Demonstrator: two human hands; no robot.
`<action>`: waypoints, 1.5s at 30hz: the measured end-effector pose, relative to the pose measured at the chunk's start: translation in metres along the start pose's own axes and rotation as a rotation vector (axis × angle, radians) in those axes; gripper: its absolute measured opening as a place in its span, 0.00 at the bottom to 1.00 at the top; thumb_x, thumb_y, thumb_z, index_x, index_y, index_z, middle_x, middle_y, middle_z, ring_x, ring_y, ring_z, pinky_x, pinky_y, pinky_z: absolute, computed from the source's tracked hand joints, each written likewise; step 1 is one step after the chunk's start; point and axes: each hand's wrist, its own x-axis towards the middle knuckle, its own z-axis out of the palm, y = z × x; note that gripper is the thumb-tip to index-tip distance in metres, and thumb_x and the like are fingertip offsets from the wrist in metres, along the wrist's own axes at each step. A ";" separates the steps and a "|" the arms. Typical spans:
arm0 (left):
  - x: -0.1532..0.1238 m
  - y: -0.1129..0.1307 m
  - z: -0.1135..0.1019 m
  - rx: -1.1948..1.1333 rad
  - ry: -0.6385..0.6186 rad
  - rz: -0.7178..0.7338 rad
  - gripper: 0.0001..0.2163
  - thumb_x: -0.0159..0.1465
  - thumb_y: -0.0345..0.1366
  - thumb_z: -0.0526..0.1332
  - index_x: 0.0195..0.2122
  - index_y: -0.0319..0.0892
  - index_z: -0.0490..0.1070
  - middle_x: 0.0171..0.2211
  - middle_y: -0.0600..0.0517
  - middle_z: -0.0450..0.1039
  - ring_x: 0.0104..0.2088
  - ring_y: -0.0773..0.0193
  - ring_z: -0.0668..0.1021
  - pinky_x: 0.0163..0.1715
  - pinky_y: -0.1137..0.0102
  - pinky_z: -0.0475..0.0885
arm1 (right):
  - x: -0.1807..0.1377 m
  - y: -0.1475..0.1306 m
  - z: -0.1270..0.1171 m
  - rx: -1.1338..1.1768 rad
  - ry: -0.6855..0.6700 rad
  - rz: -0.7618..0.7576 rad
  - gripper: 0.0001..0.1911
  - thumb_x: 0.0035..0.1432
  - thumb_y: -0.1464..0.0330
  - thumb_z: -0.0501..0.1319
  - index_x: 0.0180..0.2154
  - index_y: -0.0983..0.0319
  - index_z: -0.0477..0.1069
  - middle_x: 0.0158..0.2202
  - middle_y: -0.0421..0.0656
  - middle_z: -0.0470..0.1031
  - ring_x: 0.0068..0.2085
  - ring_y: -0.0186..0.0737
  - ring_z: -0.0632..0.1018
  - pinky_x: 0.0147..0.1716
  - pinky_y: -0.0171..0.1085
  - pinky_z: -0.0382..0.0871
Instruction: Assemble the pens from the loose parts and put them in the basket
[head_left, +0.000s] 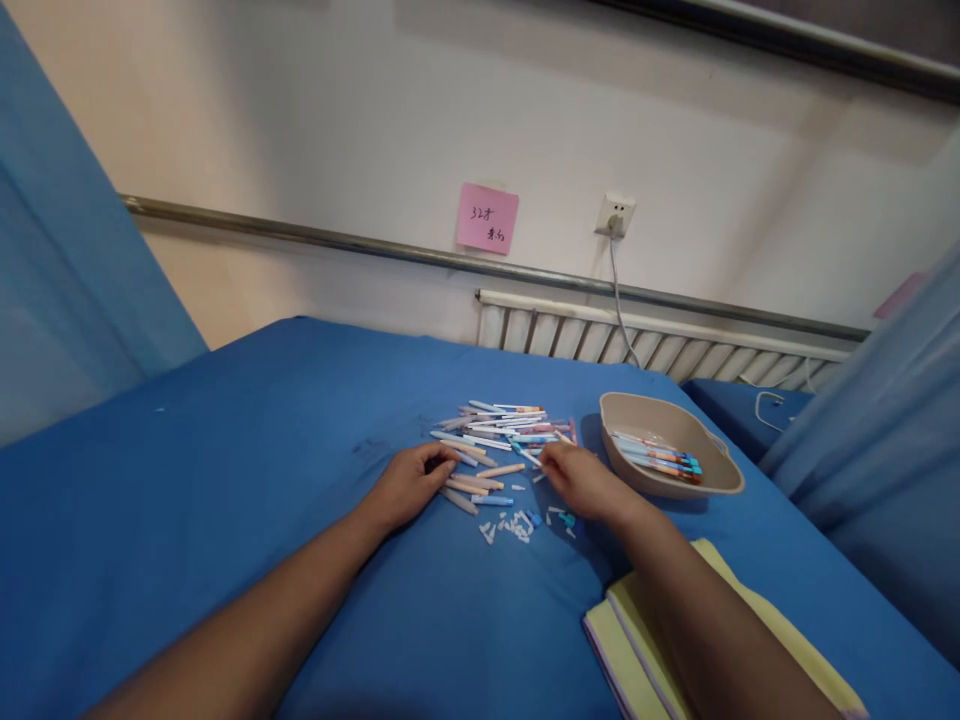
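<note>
Several pen barrels (480,483) in beige, grey and pale blue lie in a loose pile on the blue bed sheet (247,500). My left hand (409,488) is closed at the pile's left side, its thumb and finger pinched at the end of a pen barrel; the exact grip is partly hidden. Right of the pile, my right hand (585,482) is closed with a thin white pen piece (529,458) at its fingertips. Behind both hands lie white sticks and coloured pens (502,420). Small white tips (517,527) and blue bits (568,520) are scattered in front.
At the right stands a beige basin (637,410) with several pens (656,455) inside. A folded yellow cloth (637,640) lies beneath my right forearm. Beyond the bed are a radiator (555,330), a wall rail (337,240) and a plugged-in cable (618,290). Blue curtains (67,230) hang at both sides.
</note>
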 end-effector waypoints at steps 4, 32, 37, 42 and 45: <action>0.003 -0.003 0.000 -0.029 0.013 -0.014 0.12 0.57 0.41 0.56 0.34 0.40 0.74 0.29 0.52 0.74 0.29 0.63 0.74 0.29 0.72 0.66 | 0.016 0.002 0.010 -0.049 0.177 0.085 0.11 0.63 0.70 0.49 0.39 0.62 0.69 0.41 0.47 0.72 0.43 0.39 0.71 0.42 0.33 0.59; -0.026 0.029 -0.016 0.308 -0.203 0.277 0.03 0.56 0.35 0.61 0.30 0.43 0.71 0.32 0.51 0.71 0.37 0.58 0.70 0.37 0.68 0.62 | -0.017 -0.024 0.022 0.476 0.279 0.042 0.09 0.57 0.66 0.54 0.30 0.61 0.70 0.31 0.41 0.73 0.35 0.38 0.72 0.36 0.34 0.64; -0.021 0.024 -0.011 -0.390 -0.115 -0.075 0.08 0.59 0.39 0.61 0.33 0.40 0.69 0.30 0.52 0.71 0.29 0.66 0.72 0.32 0.71 0.66 | -0.012 -0.016 0.027 0.697 0.382 0.102 0.12 0.56 0.60 0.55 0.29 0.61 0.69 0.26 0.40 0.70 0.29 0.36 0.71 0.30 0.33 0.65; -0.021 0.023 -0.008 -0.992 -0.191 -0.356 0.10 0.57 0.32 0.65 0.39 0.38 0.71 0.34 0.49 0.74 0.28 0.71 0.75 0.31 0.74 0.70 | -0.010 -0.014 0.031 0.767 0.396 0.156 0.13 0.54 0.58 0.56 0.28 0.62 0.69 0.22 0.38 0.67 0.24 0.33 0.68 0.25 0.32 0.63; -0.022 0.025 -0.008 -1.079 -0.230 -0.376 0.09 0.57 0.28 0.64 0.40 0.37 0.72 0.35 0.49 0.75 0.29 0.71 0.76 0.31 0.75 0.72 | -0.010 -0.015 0.030 0.742 0.378 0.128 0.13 0.54 0.59 0.56 0.28 0.62 0.69 0.23 0.38 0.68 0.25 0.34 0.69 0.26 0.32 0.63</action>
